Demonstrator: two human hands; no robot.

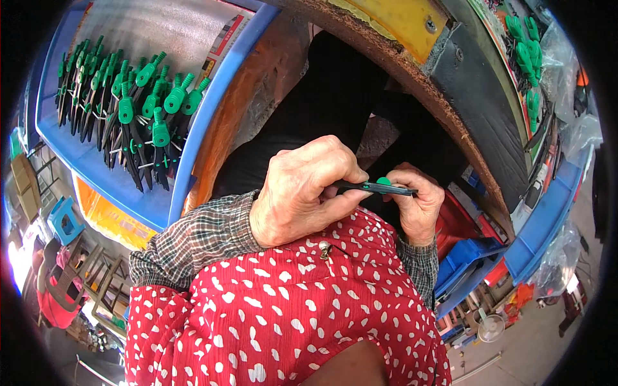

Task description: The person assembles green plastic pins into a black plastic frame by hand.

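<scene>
A slim black piece with a round green part, which looks like a drawing compass [394, 190], lies level between my two hands above my lap. My left hand [309, 190] is closed on its left end, thumb and fingers pinching it. My right hand [418, 201] is closed round the right end, its fingers curled and partly hidden. To my left, a pile of similar compasses [132, 109] with green ribbed heads and black legs lies in a blue tray [183, 186]. Short metal pins stick out from some of them.
A worn wooden bench edge [412, 83] curves past my hands, with a yellow plate [405, 22] on it. At the right are green parts [528, 58], clear plastic bags [557, 257] and a blue bin [547, 219]. A blue stool [64, 219] stands at far left.
</scene>
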